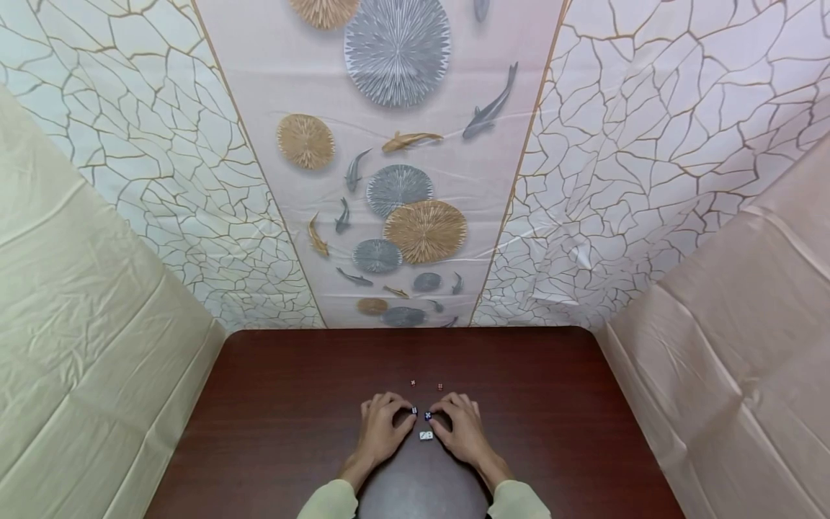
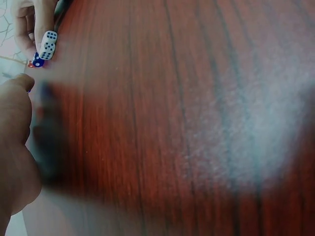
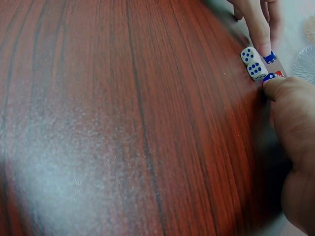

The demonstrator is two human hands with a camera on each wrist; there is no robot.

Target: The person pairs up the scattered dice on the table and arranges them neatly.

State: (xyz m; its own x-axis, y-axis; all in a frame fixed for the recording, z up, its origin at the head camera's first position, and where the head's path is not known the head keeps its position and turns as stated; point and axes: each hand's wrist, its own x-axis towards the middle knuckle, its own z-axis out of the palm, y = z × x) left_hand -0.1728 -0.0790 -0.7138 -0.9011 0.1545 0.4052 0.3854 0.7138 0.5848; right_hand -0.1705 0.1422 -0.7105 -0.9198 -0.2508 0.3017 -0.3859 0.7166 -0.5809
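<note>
On the dark red table, my left hand [image 1: 380, 427] pinches a blue die [image 1: 414, 410] between thumb and forefinger. Facing it, my right hand [image 1: 462, 428] pinches another blue die [image 1: 428, 416]; a narrow gap separates the two. Just nearer to me, a pair of white dice [image 1: 426, 435] with blue pips sits side by side, touching, between the hands. In the right wrist view the white dice [image 3: 254, 64] lie close to both blue ones. Beyond the hands are two small red dice, one left [image 1: 412, 383] and one right [image 1: 440, 387], apart from each other.
The brown-red wooden table [image 1: 272, 404] has its far edge against a patterned cloth backdrop [image 1: 402, 288] with fish and round motifs. Beige cloth walls slope up on the left [image 1: 84, 324] and right [image 1: 733, 346]. Light glares off the tabletop near me.
</note>
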